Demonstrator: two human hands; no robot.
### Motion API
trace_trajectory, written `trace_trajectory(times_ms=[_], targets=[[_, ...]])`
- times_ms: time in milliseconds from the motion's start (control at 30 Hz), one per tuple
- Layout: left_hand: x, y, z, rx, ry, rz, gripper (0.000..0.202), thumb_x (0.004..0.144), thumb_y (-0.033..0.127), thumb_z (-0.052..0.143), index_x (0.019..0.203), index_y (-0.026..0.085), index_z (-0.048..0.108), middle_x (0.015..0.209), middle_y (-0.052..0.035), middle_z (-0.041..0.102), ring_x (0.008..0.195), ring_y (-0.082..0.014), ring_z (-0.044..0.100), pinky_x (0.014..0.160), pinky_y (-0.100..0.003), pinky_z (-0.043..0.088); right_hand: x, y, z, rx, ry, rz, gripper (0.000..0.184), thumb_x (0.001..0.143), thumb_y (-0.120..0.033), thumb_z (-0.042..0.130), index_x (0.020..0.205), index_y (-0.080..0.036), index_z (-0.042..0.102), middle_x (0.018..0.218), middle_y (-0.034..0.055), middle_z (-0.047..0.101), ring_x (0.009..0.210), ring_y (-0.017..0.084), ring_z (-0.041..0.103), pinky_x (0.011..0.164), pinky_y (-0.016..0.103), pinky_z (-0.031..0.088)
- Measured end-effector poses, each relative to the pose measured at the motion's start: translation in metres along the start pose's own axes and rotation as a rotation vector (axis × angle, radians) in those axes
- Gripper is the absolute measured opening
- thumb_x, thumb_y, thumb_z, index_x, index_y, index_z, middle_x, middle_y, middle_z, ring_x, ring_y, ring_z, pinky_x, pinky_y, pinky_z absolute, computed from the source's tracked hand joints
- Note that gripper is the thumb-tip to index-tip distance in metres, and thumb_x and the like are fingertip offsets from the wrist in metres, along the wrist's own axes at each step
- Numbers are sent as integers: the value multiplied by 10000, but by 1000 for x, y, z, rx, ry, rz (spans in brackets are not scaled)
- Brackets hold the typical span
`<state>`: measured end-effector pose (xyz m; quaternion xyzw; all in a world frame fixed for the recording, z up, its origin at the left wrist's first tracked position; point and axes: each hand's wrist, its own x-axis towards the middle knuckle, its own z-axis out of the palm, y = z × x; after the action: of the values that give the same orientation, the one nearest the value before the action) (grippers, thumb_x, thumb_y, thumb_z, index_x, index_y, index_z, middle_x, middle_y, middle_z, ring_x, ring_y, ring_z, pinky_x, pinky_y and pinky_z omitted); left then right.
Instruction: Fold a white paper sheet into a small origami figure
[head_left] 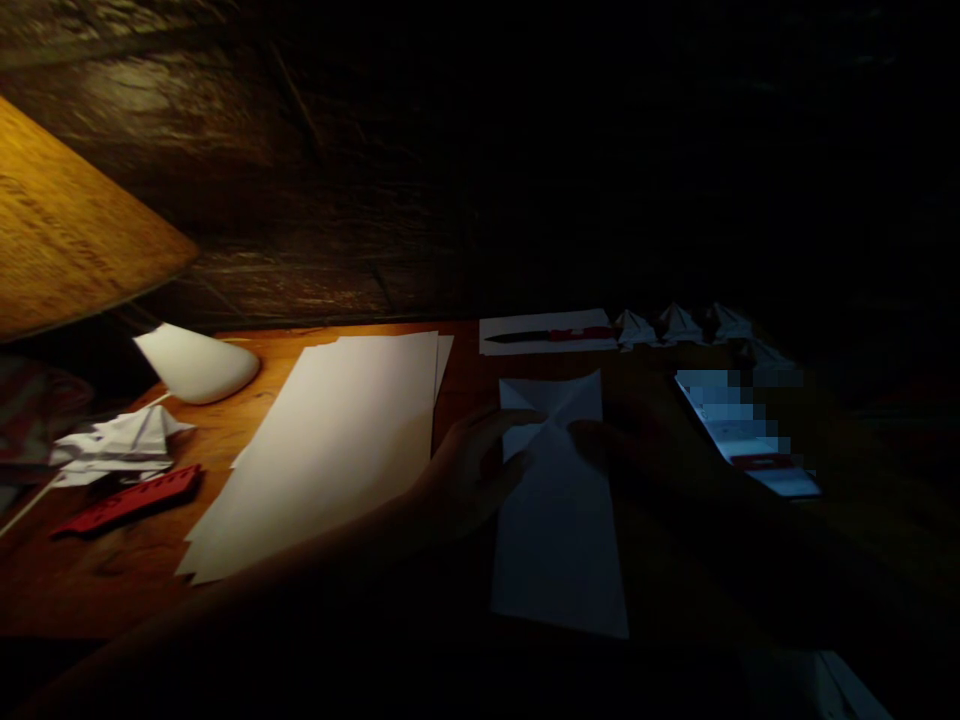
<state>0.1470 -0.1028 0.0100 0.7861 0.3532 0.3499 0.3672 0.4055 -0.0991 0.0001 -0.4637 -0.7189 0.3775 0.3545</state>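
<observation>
A white sheet of paper (559, 550), long and narrow, lies in front of me with crossing creases near its far end. Its two far corners stand slightly raised. My left hand (480, 465) comes in over the left edge, thumb and forefinger apart, their tips resting on the creased part. From the other side my right hand (626, 440) reaches over the right edge, fingertips on the paper close to where the creases meet. Deep shadow hides most of the right hand's fingers.
A stack of white paper (322, 450) lies to the left. Beyond are a red-handled knife (577, 333) on paper and several folded paper pieces (681, 324). A lit phone (750, 440) lies right; a lamp (199, 365), crumpled paper (124, 440) and red object (131, 500) are left.
</observation>
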Motion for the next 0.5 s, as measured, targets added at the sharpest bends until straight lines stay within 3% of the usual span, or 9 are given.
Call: trace_trajectory(times_ms=[133, 267, 400, 500], targets=[[1, -5, 2, -254, -14, -161, 371, 965, 325, 614, 1310, 188, 638, 1015, -81, 740, 851, -207, 707, 713, -332, 580, 0, -6, 0, 55, -30, 79, 323, 973, -460, 636, 1202, -257, 743, 1147, 74, 790, 941, 266, 763, 780, 416, 625], [4, -2, 0, -321, 7, -248, 377, 932, 337, 641, 1281, 195, 655, 844, -33, 712, 730, -183, 666, 626, -297, 529, -2, -11, 2, -27, -46, 57, 295, 938, -437, 682, 1155, -247, 741, 1057, 58, 799, 839, 242, 755, 685, 359, 599], [8, 3, -3, -298, 56, -256, 314, 894, 323, 649, 1174, 182, 672, 852, -31, 696, 709, -168, 626, 611, -282, 485, -2, -14, 1, -255, 13, 27, 208, 965, -356, 605, 1017, -229, 762, 923, 65, 801, 743, 240, 726, 616, 349, 558], [10, 0, -3, -316, 89, -240, 233, 868, 305, 647, 1069, 188, 662, 908, -31, 688, 761, -173, 624, 656, -295, 490, -1, -16, 1, -283, 18, -35, 213, 959, -323, 605, 1074, -247, 768, 951, 58, 809, 769, 247, 732, 650, 366, 571]])
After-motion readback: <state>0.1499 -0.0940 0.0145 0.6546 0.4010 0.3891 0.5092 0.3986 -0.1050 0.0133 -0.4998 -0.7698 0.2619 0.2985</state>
